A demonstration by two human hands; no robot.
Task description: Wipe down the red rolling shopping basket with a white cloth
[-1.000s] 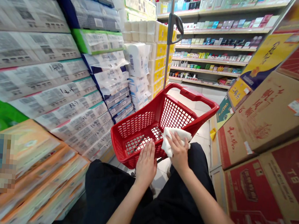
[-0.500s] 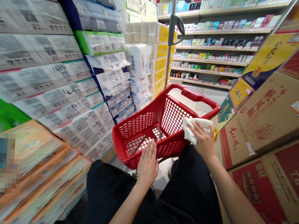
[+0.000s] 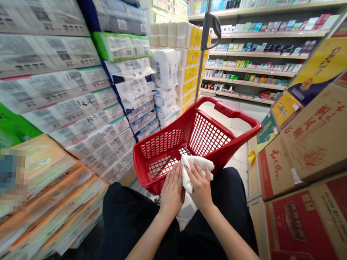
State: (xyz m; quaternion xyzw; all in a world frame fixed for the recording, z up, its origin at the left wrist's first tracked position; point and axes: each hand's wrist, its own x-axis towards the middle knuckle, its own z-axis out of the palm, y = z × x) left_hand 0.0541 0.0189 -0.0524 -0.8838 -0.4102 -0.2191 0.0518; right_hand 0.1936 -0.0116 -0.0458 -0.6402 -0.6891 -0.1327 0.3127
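A red plastic shopping basket [image 3: 155, 148] with grid walls and a thick handle stands before my knees, nothing lying in it. My left hand [image 3: 172, 190] rests on its near rim, fingers stretched out and side by side; their undersides are hidden. Beside it, my right hand [image 3: 198, 186] holds a folded white cloth [image 3: 199, 162] against the same near side, fingers laid over the cloth. The two hands almost touch at the cloth's left edge. The cloth covers part of the rim.
Stacked tissue packs [image 3: 85, 111] rise close on the left, with orange packs [image 3: 66, 189] lower down. Cardboard cartons [image 3: 317, 133] line the right. A metal pole [image 3: 201, 68] with a grey handle stands behind the basket. Stocked shelves [image 3: 250, 68] are at the back.
My right hand has moved the cloth left along the basket's near side, from near the handle end to beside my left hand. My left hand stays on the rim.
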